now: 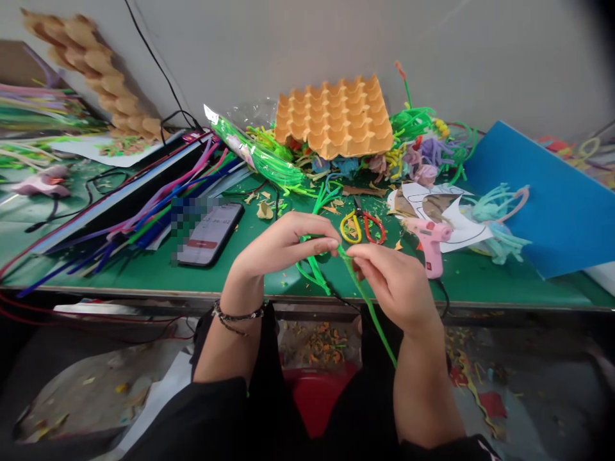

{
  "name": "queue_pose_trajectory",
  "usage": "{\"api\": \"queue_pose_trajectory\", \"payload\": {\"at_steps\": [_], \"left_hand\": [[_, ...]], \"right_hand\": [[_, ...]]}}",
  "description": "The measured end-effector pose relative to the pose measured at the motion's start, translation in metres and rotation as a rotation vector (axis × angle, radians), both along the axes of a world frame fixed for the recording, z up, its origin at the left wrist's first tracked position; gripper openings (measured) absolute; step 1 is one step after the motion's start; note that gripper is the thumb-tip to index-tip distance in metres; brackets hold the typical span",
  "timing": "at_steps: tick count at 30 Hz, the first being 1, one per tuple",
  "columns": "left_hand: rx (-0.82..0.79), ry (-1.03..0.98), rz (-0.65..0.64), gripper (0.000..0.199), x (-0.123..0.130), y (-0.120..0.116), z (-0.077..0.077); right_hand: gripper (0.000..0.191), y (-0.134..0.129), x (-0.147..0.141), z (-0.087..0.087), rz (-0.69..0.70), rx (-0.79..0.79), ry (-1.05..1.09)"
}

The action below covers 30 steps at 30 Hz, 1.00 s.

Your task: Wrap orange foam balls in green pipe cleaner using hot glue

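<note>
Over the front of the green table, my left hand [298, 238] pinches the upper end of a green pipe cleaner [369, 302]. Close beside it, my right hand [394, 282] grips the same pipe cleaner between thumb and fingers. The long free part of it hangs down below my right hand toward my lap. Behind my left hand lie more green pipe cleaners [314, 272], partly covered by the fingers. Scissors [362, 225] with one yellow and one red handle lie just beyond my hands. A pink glue gun [431, 243] stands to the right of my right hand.
An egg tray [336, 118] rests on a heap of coloured pipe cleaners at the back. A phone [211, 234] and bundled pipe cleaners [139, 214] lie left. A blue board [542, 198] and paper cutouts [451, 208] are right. Scraps litter the green table [250, 275].
</note>
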<state>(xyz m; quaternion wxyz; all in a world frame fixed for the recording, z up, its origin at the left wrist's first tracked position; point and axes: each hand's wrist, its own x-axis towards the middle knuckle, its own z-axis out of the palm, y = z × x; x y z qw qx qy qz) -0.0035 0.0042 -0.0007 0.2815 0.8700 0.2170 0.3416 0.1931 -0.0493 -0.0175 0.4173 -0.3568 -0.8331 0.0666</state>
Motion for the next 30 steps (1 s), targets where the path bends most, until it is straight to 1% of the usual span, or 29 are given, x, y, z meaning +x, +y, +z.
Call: {"api": "queue_pose_trajectory", "payload": {"at_steps": [2, 4, 5, 6, 7, 8, 9, 11, 13, 15, 17, 19, 21, 23, 26, 27, 28, 29, 30], "left_hand": [[0.067, -0.004, 0.027, 0.040, 0.005, -0.003, 0.002], [0.151, -0.029, 0.047, 0.039, 0.010, -0.007, 0.003], [0.195, -0.052, 0.053, 0.038, 0.011, -0.008, 0.003], [0.232, -0.079, 0.061, 0.035, 0.013, -0.009, 0.003], [0.258, -0.104, 0.075, 0.033, 0.014, -0.010, 0.003], [0.271, -0.119, 0.099, 0.032, 0.014, -0.011, 0.003], [0.274, -0.123, 0.126, 0.031, 0.014, -0.011, 0.003], [0.256, -0.105, 0.169, 0.031, 0.014, -0.012, 0.003], [0.226, -0.079, 0.186, 0.032, 0.014, -0.011, 0.003], [0.202, -0.065, 0.194, 0.033, 0.015, -0.011, 0.003], [0.187, -0.052, 0.212, 0.033, 0.016, -0.011, 0.003], [0.185, -0.045, 0.225, 0.032, 0.017, -0.012, 0.002], [0.205, -0.049, 0.230, 0.028, 0.018, -0.012, 0.002], [0.239, -0.058, 0.237, 0.024, 0.019, -0.014, 0.002], [0.317, -0.070, 0.250, 0.020, 0.021, -0.016, 0.001], [0.358, -0.064, 0.258, 0.020, 0.022, -0.016, 0.000], [0.412, -0.046, 0.266, 0.020, 0.022, -0.016, -0.001], [0.475, -0.018, 0.272, 0.020, 0.023, -0.015, -0.002], [0.545, 0.012, 0.273, 0.021, 0.024, -0.014, -0.003]], "right_hand": [[0.016, 0.003, -0.004, -0.006, 0.133, -0.277, 0.198], [0.020, 0.007, -0.010, -0.015, 0.325, -0.593, 0.459], [0.024, 0.009, -0.014, -0.020, 0.425, -0.685, 0.612], [0.026, 0.010, -0.018, -0.024, 0.488, -0.722, 0.738], [0.024, 0.011, -0.022, -0.027, 0.511, -0.724, 0.811], [0.021, 0.011, -0.024, -0.028, 0.488, -0.680, 0.842], [0.016, 0.011, -0.025, -0.029, 0.416, -0.596, 0.843], [0.006, 0.010, -0.024, -0.027, 0.201, -0.345, 0.732], [0.012, 0.009, -0.019, -0.025, 0.005, -0.048, 0.537], [0.022, 0.009, -0.015, -0.025, -0.106, 0.203, 0.363], [0.030, 0.010, -0.012, -0.026, -0.183, 0.361, 0.269], [0.033, 0.011, -0.011, -0.028, -0.236, 0.433, 0.205], [0.032, 0.012, -0.012, -0.028, -0.243, 0.458, 0.166], [0.026, 0.011, -0.014, -0.028, -0.218, 0.450, 0.170], [0.014, 0.010, -0.020, -0.027, -0.186, 0.371, 0.263], [0.013, 0.009, -0.023, -0.025, -0.176, 0.299, 0.333], [0.019, 0.009, -0.024, -0.024, -0.151, 0.184, 0.431], [0.027, 0.010, -0.025, -0.022, -0.099, 0.020, 0.546], [0.035, 0.010, -0.025, -0.020, -0.012, -0.186, 0.663]]}}
